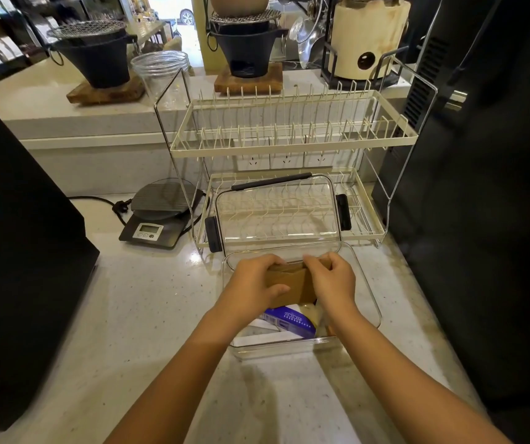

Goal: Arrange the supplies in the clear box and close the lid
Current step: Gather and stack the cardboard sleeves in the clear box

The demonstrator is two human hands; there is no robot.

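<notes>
A clear box (368,302) stands on the pale counter in front of me. Its clear lid (278,209) with black clips leans upright behind it against the dish rack. Both hands hold a brown cardboard stack (292,280) over the far half of the box. My left hand (257,280) grips its left end and my right hand (331,277) its right end. Below them, inside the box, lie a blue and white packet (289,322) and white papers (257,334), partly hidden by my arms.
A cream two-tier dish rack (289,136) stands behind the box. A black scale (158,216) with a cord sits to its left. Large black appliances flank the counter at left (17,251) and right (481,187). A glass jar (161,72) and black stoves sit on the raised ledge.
</notes>
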